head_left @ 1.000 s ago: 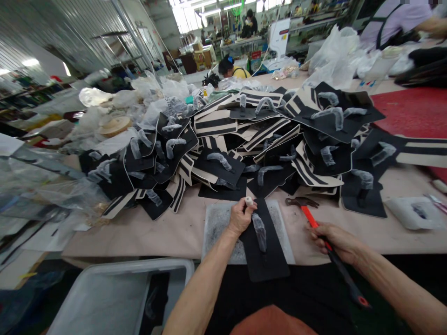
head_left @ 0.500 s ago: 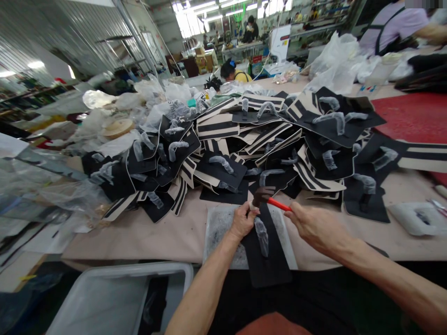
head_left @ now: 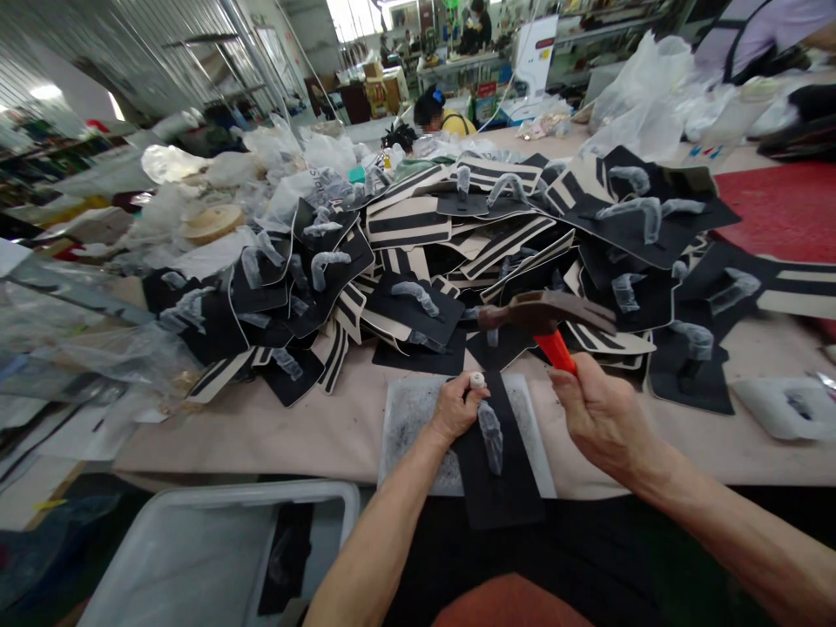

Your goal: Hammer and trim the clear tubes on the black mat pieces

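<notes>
A factory workshop, shown by workbenches (head_left: 313, 440), hanging lights, machinery (head_left: 535, 57) and piled pieces (head_left: 418, 300).

One left hand (head_left: 459, 407), one right hand (head_left: 604, 418), one hammer (head_left: 555, 351), one white-topped tool (head_left: 477, 380), one speckled slab (head_left: 408, 422) under one black panel (head_left: 502, 501), one plastic bin (head_left: 248, 492), one tan roll (head_left: 212, 224), piled panels (head_left: 408, 223) too overlapped to count

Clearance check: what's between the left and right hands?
Head view, from left hand to right hand: wrapped strip on black panel, pale board, then bare tabletop.
</notes>
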A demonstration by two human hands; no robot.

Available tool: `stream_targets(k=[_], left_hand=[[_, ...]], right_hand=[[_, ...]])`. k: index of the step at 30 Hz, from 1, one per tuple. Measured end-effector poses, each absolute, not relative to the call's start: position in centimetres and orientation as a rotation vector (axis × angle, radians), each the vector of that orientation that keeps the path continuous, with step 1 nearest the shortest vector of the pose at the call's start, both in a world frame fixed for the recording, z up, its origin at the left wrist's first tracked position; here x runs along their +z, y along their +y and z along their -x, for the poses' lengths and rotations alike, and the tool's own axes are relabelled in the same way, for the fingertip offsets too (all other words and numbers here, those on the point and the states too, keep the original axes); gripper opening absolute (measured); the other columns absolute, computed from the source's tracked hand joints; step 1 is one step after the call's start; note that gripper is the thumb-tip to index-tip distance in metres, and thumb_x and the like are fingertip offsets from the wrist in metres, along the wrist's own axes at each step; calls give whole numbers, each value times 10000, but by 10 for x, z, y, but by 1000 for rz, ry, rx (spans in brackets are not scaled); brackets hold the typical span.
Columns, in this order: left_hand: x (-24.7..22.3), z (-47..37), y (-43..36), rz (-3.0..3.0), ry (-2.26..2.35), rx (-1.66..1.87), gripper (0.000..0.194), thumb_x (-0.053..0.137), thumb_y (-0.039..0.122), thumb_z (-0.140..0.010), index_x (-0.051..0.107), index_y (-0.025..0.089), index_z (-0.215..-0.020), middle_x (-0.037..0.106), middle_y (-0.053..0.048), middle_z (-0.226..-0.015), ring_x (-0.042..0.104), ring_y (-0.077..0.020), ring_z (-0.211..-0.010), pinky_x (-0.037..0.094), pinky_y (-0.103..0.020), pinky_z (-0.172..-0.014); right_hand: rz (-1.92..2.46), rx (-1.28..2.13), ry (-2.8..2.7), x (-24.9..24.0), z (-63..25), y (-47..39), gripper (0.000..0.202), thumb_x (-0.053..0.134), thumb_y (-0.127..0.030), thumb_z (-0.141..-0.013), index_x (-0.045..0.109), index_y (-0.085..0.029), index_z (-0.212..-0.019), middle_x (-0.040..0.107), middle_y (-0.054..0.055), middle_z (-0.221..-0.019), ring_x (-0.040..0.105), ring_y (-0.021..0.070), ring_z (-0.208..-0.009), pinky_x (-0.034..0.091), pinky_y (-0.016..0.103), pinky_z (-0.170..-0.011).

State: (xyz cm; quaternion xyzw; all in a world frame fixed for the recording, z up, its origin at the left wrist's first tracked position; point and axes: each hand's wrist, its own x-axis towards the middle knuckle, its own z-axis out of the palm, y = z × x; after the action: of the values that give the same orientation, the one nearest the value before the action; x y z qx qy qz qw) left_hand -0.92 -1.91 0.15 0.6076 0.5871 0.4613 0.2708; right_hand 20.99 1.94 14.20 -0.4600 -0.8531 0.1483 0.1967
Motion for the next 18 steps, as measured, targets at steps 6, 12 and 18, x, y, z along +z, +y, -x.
stream_targets(k=[6, 12, 18], left_hand=[[6, 9, -21, -1617, 1581, 1201, 90, 575, 230, -901, 658, 195, -897, 735, -29, -844, 695, -175, -792, 528, -266, -745], [10, 8, -21, -1607, 1560, 1245, 95, 583, 208, -889, 657, 202, -949, 742, -44, -919, 702, -196, -861, 547, -303, -795], [22, 11, -22, -1530, 1498, 1158, 424, 568, 183, -889, 544, 222, -1310, 730, -61, -1091, 691, -201, -1003, 538, -355, -937]], right_hand=[[1365, 559, -2649, 129, -222, 26, 306, 383, -456, -972, 510, -234, -802, 563, 15, -602, 463, 159, -493, 167, 309, -524], [1601, 1157, -2287, 66, -262, 35, 434, 283, -514, -980, 468, -241, -698, 555, 10, -595, 527, 173, -562, 348, 291, -546], [1640, 561, -2459, 30, -277, 34, 287, 419, -386, -930, 619, -183, -961, 658, 151, -927, 624, 288, -801, 475, 410, -703]])
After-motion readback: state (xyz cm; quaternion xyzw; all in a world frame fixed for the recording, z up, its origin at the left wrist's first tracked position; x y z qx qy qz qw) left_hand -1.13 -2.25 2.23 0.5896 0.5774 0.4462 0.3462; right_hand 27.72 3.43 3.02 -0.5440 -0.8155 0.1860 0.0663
